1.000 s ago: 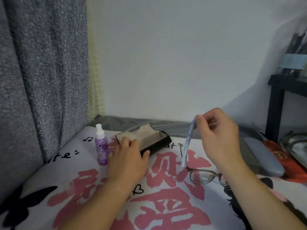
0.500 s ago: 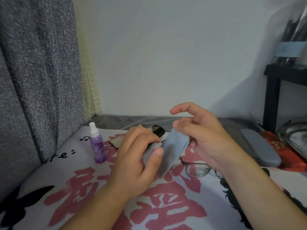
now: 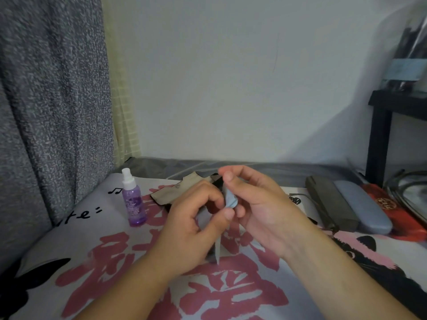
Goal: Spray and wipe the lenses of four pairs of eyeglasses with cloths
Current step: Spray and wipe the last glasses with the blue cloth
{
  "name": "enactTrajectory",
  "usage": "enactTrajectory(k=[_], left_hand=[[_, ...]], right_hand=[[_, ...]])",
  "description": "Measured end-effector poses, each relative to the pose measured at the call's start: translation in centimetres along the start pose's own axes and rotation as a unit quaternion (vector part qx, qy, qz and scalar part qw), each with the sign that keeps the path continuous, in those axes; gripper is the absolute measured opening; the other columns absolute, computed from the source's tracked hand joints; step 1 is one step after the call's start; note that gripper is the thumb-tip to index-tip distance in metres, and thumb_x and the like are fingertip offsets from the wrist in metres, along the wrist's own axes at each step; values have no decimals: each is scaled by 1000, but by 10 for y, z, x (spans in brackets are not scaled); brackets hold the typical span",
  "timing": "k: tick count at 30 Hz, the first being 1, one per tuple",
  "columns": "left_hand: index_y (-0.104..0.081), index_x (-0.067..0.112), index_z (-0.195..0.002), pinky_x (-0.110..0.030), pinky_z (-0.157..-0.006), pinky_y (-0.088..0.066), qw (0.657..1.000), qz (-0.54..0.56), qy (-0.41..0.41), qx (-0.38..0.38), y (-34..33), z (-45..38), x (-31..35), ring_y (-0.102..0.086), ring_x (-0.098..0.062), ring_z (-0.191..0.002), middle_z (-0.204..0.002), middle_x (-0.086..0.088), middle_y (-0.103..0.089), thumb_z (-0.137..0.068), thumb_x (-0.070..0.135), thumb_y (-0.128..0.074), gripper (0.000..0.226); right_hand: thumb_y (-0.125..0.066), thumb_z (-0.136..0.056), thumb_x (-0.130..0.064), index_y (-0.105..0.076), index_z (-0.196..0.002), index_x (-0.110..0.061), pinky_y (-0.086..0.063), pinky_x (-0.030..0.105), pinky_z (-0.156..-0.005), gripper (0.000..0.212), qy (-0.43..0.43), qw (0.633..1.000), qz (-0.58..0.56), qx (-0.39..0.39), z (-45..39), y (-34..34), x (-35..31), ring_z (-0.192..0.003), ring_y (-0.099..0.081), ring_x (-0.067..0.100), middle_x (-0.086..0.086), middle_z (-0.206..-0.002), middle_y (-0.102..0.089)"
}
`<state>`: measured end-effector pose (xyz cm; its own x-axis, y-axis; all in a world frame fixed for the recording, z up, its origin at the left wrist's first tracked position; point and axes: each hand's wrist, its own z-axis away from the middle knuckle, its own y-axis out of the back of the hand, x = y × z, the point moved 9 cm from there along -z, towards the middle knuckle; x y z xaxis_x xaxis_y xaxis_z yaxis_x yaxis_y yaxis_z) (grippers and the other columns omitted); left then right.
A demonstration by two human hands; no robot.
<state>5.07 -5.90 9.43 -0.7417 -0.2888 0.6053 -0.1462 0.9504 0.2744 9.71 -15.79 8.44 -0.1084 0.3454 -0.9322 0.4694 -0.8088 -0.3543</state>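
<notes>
Left hand (image 3: pixel 191 225) and right hand (image 3: pixel 258 204), raised together, each pinch the folded blue cloth (image 3: pixel 228 198) between thumb and fingers; its tail hangs below both grips. Spray bottle (image 3: pixel 134 199) stands left of them; two closed cases (image 3: pixel 349 204) lie right.

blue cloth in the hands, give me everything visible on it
The blue cloth is a thin, soft, pale grey-blue fabric, like a lens cloth. It is bunched and folded, held above the printed table cover. The left hand and the right hand both pinch it between thumb and fingers. A bunched fold shows between the thumbs, and a narrow tail hangs down below the hands to a point. Much of it is hidden by the fingers; no print or edge stitching can be made out.
</notes>
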Motion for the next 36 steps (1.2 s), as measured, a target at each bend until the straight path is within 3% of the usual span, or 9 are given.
enactTrajectory(k=[3, 6, 10, 13, 21, 27, 31, 33, 36], left_hand=[[-59, 1, -85, -55, -77, -52, 997, 54, 49, -4, 0, 0, -7, -64, -36, -84, -85, -9, -67, -96, 24, -61, 25], [-60, 2, -81, -37, -76, -53, 986, 130, 107, 14, 1, -1, -16, -63, -25, -78, -80, -7, -67, -93, 23, -59, 24], [-64, 12, -77, -44, -75, -49, 977, 146, 148, 45, 8, -3, -29, -58, -31, -76, -78, -16, -61, -93, 33, -60, 26], [-66, 21, -75, -33, -73, -49, 975, 145, 159, 47, 9, -2, -32, -57, -22, -75, -77, -10, -59, -91, 35, -62, 22], [-58, 22, -65, -22, -62, -43, 931, 240, 212, 177, 36, 0, -43, -49, -13, -66, -67, 0, -51, -85, 26, -66, 22], [-62, 35, -80, -31, -69, -48, 949, -10, 256, 182, 42, 5, -49, -63, -13, -79, -86, 6, -69, -94, 42, -65, 16], [-72, 8, -103, -47, -83, -51, 916, 229, 324, 59, 3, 9, -56, -65, -44, -103, -111, -19, -72, -90, 76, -37, 78], [-72, 11, -113, -51, -98, -48, 924, 228, 306, 15, -8, 8, -53, -63, -43, -116, -120, -21, -68, -92, 59, -58, 54], [-72, 21, -115, -46, -97, -50, 923, 237, 302, 25, -1, 7, -58, -67, -29, -105, -110, -14, -70, -79, 20, -78, 36]], right_hand=[[-65, -91, -24, -67, -107, -10, -41, 26, -59, 22, 8, 1000, 1, -12, 1, -3, 0, -47, -45, 9, -1, -62, -56], [-67, -84, -30, -65, -116, -8, -47, 26, -57, 39, 14, 1000, -4, -25, 0, -7, 2, -56, -49, 11, 1, -68, -57], [-74, -82, -10, -64, -124, -10, -50, 27, -63, 43, 34, 998, 5, -57, -1, -9, 1, -73, -57, 14, 5, -82, -58], [-68, -87, 2, -64, -123, -8, -52, 37, -77, 38, 45, 998, 9, -43, -2, -3, -2, -83, -63, 22, 8, -85, -64], [-59, -87, 7, -69, -111, -10, -48, 39, -78, 32, 61, 995, -83, -15, -4, 12, -20, -75, -63, 23, 11, -80, -67], [-62, -88, 6, -69, -113, -12, -52, 33, -64, 31, 101, 994, -21, -33, -3, 8, -27, -69, -60, 18, 3, -78, -61], [-62, -88, 8, -66, -113, -10, -56, 35, -65, 31, 108, 993, -1, -48, -4, 3, -19, -73, -66, 19, 4, -80, -57], [-60, -90, 9, -67, -114, -10, -57, 35, -69, 32, 110, 992, 3, -54, -5, 4, -19, -77, -64, 20, 5, -82, -57], [-57, -84, 8, -69, -112, -10, -54, 31, -69, 35, 123, 992, 7, -37, -8, 14, -26, -73, -62, 16, 3, -80, -58]])
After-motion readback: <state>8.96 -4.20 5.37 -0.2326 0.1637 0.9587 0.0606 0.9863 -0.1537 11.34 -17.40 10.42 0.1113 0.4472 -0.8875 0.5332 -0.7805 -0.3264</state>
